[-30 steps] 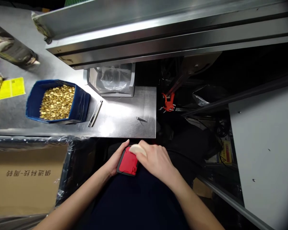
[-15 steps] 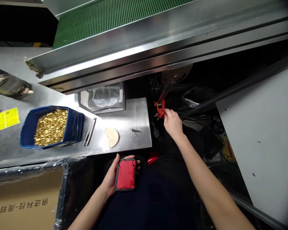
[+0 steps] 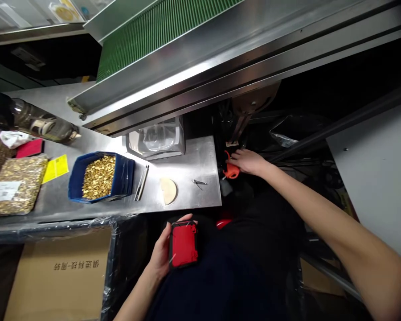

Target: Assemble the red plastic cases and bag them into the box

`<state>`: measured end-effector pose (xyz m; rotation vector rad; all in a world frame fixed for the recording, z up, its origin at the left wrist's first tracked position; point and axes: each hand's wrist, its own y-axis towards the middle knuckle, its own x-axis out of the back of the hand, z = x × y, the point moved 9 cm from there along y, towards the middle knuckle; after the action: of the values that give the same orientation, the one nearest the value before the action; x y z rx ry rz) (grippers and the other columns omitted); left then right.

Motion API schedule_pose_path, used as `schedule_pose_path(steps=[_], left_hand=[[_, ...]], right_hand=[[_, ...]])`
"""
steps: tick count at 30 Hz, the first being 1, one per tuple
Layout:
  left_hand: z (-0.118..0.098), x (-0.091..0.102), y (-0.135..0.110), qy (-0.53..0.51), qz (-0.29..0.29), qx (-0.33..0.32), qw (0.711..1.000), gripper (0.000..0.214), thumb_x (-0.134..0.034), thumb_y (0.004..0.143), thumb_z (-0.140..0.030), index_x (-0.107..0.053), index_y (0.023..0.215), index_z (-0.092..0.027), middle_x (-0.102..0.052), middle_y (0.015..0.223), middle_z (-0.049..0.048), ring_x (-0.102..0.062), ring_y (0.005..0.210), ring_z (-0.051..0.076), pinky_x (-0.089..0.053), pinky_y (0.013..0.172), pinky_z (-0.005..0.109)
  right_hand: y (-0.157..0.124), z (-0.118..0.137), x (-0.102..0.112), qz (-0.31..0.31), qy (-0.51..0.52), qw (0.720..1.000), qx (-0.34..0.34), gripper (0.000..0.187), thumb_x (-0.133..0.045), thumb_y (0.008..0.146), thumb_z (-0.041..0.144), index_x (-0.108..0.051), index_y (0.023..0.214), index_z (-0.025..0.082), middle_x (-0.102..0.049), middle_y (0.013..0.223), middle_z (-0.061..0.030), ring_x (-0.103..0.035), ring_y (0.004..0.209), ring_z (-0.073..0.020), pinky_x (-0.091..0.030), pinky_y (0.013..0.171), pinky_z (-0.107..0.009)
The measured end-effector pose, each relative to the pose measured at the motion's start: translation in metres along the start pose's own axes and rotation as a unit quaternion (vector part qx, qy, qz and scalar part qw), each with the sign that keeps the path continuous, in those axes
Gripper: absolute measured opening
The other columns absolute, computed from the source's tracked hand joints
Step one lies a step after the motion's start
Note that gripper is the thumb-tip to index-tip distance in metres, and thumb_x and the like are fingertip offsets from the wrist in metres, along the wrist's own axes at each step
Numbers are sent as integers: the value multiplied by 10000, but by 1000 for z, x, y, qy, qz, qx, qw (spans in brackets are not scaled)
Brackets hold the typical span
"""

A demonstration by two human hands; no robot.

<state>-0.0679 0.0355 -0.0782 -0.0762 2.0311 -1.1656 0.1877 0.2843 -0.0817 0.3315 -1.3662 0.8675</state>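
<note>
A red-and-black case [image 3: 183,244] lies red face up in your left hand [image 3: 161,249], in front of your body and just off the counter's [image 3: 200,154] near edge. Your left fingers are closed around it: the thumb runs along its left side and fingertips show past its far edge, apparently so the case rests on the palm with its face uncovered. Your right hand [image 3: 249,161] reaches ahead and right of the left one, past the counter's right end, with its fingers against an orange fitting [image 3: 232,170]; whether they grip it or only touch it cannot be told. Straight ahead of your left fingers, near the counter's edge, lies a cream half-disc [image 3: 169,191], likely kept there for easy reach. A small metal clipper [image 3: 199,182] sits to its right, between your two hands. Left of the half-disc is a slim tool [image 3: 141,183], then a blue bin [image 3: 125,180] holding small golden pieces [image 3: 99,177], its sides presumably keeping them from scattering. Farther left of your fingers are a yellow label [image 3: 55,168] and a clear bag [image 3: 23,185] of similar pieces. Beyond everything, farthest ahead of both hands, a ribbed green belt [image 3: 153,33] slants behind a metal rail [image 3: 194,84].
</note>
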Motion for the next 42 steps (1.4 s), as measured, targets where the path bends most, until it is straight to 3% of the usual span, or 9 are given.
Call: schedule_pose_path(steps=[8, 11, 14, 18, 25, 30, 35, 38, 42], left_hand=[[-30, 4, -17, 200, -84, -59, 975, 615, -749, 848, -548, -640, 1355, -219, -756, 1198, 126, -719, 932, 259, -614, 796, 349], [-22, 7, -16, 238, -70, -47, 968, 668, -747, 829, -599, -627, 1365, -220, -739, 1244, 146, -716, 999, 297, -616, 812, 372], [-17, 9, -19, 265, -61, -39, 962, 747, -742, 799, -660, -606, 1388, -221, -712, 1300, 167, -700, 1087, 349, -615, 849, 408], [-22, -4, -29, 332, -15, -46, 942, 795, -793, 796, -562, -526, 1475, -246, -669, 1381, 161, -656, 1210, 374, -572, 966, 415], [-35, -64, -45, 555, 73, -42, 828, 1023, -909, 672, -232, -422, 1566, -328, -607, 1476, 107, -570, 1338, 382, -367, 1202, 487], [-15, -74, -47, 276, 167, 31, 946, 1103, -938, 622, -440, -400, 1576, -309, -610, 1454, 146, -643, 1245, 420, -512, 1069, 535], [-32, -26, -30, 127, -3, -103, 987, 909, -693, 740, -766, -500, 1503, -311, -546, 1547, 79, -564, 1350, 406, -546, 1061, 506], [-38, -29, -29, 369, -66, -129, 918, 1011, -865, 715, -501, -357, 1579, -369, -493, 1595, 70, -485, 1417, 410, -458, 1150, 529], [-36, -76, -31, 664, 40, -203, 719, 1074, -820, 718, -151, -275, 1622, -347, -496, 1597, 52, -456, 1420, 397, -303, 1235, 538]], right_hand=[[-106, 155, 0, 80, 17, 983, 165, 321, -751, 701, 216, -721, 996, 94, -722, 1019, -157, -644, 1071, -306, -328, 1115, -442], [-115, 188, -1, 112, 35, 986, 116, 222, -680, 748, 253, -706, 912, 105, -700, 788, -113, -671, 721, -255, -471, 826, -402], [-110, 204, 4, 122, 80, 987, 64, 189, -651, 758, 261, -705, 885, 132, -710, 764, -107, -675, 635, -244, -392, 585, -326], [-104, 211, 12, 153, 98, 982, 49, 141, -672, 720, 253, -730, 807, 158, -739, 744, -99, -701, 634, -254, -337, 527, -317], [-112, 167, 69, 142, 135, 981, -5, 237, -694, 778, 405, -697, 627, 221, -671, 569, -36, -621, 495, -197, -255, 483, -306], [-116, 130, 66, 172, 220, 959, -42, 322, -733, 800, 540, -714, 649, 256, -638, 543, 16, -590, 496, -164, -282, 509, -290], [-123, 139, 39, 172, 234, 956, -31, 341, -717, 819, 543, -708, 648, 249, -669, 586, 21, -613, 535, -164, -302, 527, -277], [-126, 152, 34, 175, 237, 955, -24, 335, -709, 827, 537, -720, 666, 243, -684, 608, 13, -636, 553, -171, -315, 526, -277], [-125, 150, 44, 170, 198, 964, -51, 297, -687, 831, 492, -739, 690, 236, -717, 656, -24, -667, 579, -203, -338, 540, -297]])
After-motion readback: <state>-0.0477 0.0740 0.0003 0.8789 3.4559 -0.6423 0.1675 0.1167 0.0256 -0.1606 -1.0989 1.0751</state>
